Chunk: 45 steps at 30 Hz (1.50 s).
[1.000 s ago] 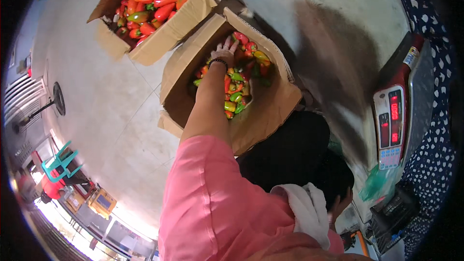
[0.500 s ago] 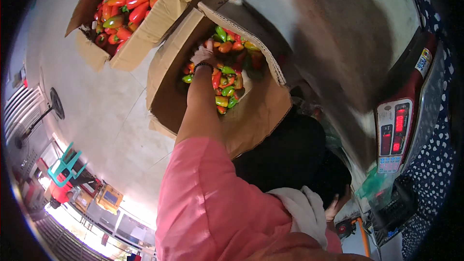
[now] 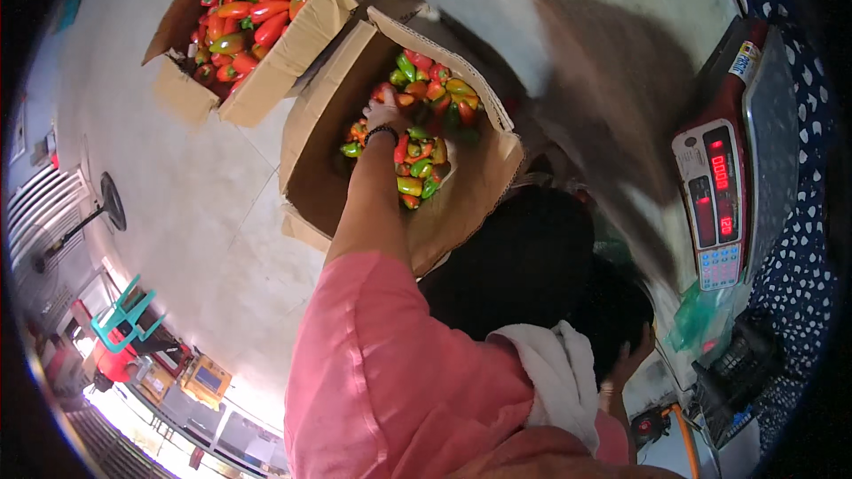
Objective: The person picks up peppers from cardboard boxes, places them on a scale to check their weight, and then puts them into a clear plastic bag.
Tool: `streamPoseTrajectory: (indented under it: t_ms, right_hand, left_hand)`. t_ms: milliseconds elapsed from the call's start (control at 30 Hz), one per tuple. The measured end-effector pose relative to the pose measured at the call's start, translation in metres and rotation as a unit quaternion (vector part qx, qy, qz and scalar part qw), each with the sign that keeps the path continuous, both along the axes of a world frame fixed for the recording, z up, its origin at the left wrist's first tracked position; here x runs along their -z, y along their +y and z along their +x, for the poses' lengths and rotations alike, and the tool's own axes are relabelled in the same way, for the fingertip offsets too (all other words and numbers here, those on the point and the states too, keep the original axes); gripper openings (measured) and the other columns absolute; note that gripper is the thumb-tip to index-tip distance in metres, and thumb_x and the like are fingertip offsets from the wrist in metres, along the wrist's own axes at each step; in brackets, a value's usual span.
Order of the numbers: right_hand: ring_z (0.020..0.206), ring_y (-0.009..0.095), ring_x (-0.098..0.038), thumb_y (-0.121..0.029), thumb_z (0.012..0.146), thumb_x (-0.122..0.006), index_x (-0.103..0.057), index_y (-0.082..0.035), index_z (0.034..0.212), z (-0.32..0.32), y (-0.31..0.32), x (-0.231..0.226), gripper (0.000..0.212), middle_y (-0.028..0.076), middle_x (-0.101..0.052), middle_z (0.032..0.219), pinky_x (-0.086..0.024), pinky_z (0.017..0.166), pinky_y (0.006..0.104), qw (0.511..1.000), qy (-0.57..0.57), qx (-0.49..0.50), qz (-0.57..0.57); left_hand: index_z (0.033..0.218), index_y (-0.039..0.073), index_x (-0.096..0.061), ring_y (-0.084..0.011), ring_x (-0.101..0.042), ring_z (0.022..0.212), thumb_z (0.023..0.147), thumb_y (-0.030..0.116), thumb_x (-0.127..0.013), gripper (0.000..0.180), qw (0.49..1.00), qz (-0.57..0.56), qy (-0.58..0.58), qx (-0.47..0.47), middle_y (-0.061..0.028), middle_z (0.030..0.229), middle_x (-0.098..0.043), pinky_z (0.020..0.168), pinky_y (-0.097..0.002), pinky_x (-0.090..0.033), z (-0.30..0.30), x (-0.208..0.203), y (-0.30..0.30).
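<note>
The left hand (image 3: 383, 113) reaches into the box (image 3: 477, 188), fingers at the peppers (image 3: 419, 166); whether they are clamped on one cannot be told. The peppers lie from the far edge to the middle of the box floor; the upright walls presumably prevent rolling. The right hand (image 3: 628, 364) rests against the black-clad leg (image 3: 612, 309), probably as a brace; its closure is hidden. Box: brown corrugated cardboard. Peppers: glossy, rounded to tapered.
</note>
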State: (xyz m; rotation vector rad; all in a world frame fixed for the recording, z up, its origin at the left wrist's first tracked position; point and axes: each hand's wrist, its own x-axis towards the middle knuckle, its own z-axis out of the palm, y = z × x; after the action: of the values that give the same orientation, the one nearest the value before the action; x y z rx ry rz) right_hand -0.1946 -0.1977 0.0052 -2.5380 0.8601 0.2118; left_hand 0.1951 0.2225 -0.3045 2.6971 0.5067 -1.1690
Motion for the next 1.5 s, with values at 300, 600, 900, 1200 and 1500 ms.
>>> streamPoseTrajectory:
  t_ms: [300, 600, 900, 1200, 1500]
  right_hand:
    - [0.126, 0.034, -0.026, -0.043, 0.090, -0.040, -0.035, -0.002, 0.132, 0.001, 0.001, 0.000, 0.059, 0.020, -0.031, 0.133, -0.018, 0.105, 0.0441, 1.000, -0.012, 0.015, 0.014]
    - [0.126, 0.034, -0.026, -0.044, 0.090, -0.040, -0.036, -0.002, 0.131, 0.017, -0.004, 0.002, 0.059, 0.020, -0.031, 0.132, -0.019, 0.105, 0.0449, 0.999, 0.015, -0.020, -0.027]
    - [0.126, 0.036, -0.027, -0.037, 0.090, -0.044, -0.038, -0.004, 0.131, 0.021, 0.005, -0.007, 0.053, 0.022, -0.029, 0.135, -0.022, 0.104, 0.0477, 0.999, -0.002, -0.023, -0.028]
    - [0.125, 0.037, -0.029, -0.031, 0.083, -0.055, -0.044, -0.011, 0.128, -0.001, -0.005, -0.002, 0.051, 0.020, -0.032, 0.135, -0.021, 0.103, 0.0466, 0.994, -0.042, -0.029, -0.093]
    - [0.118, 0.040, -0.035, -0.032, 0.075, -0.064, -0.046, -0.017, 0.124, -0.003, 0.010, -0.017, 0.054, 0.022, -0.032, 0.132, -0.031, 0.095, 0.0510, 0.992, -0.081, 0.013, -0.098]
  left_hand:
    - [0.135, 0.023, -0.022, -0.0421, -0.033, 0.121, 0.081, 0.035, -0.059, 0.067, 0.998, 0.041, -0.036, -0.017, -0.0220, 0.133, -0.033, 0.098, -0.0439, -0.035, -0.014, 0.017, -0.007]
    - [0.137, 0.029, -0.016, -0.0404, -0.026, 0.128, 0.068, 0.023, -0.074, 0.091, 0.997, -0.028, 0.003, -0.074, -0.0179, 0.136, -0.032, 0.104, -0.0459, -0.028, 0.006, 0.037, 0.002]
    - [0.114, 0.017, -0.038, -0.0240, -0.058, 0.085, 0.079, -0.001, -0.059, 0.045, 0.784, -0.517, -0.024, -0.343, -0.0062, 0.102, -0.054, 0.072, -0.0399, -0.055, -0.046, -0.025, 0.036]
    - [0.102, 0.005, -0.048, -0.0237, -0.061, 0.093, 0.082, -0.002, -0.056, 0.022, 0.655, -0.743, 0.058, -0.125, -0.0128, 0.104, -0.058, 0.071, -0.0397, -0.057, -0.015, -0.295, -0.069]
    - [0.085, 0.008, -0.066, -0.0277, -0.060, 0.084, 0.073, 0.020, -0.069, 0.017, 0.474, -0.643, -0.470, 0.375, -0.0104, 0.086, -0.063, 0.078, -0.0363, -0.045, 0.000, -0.400, -0.426]
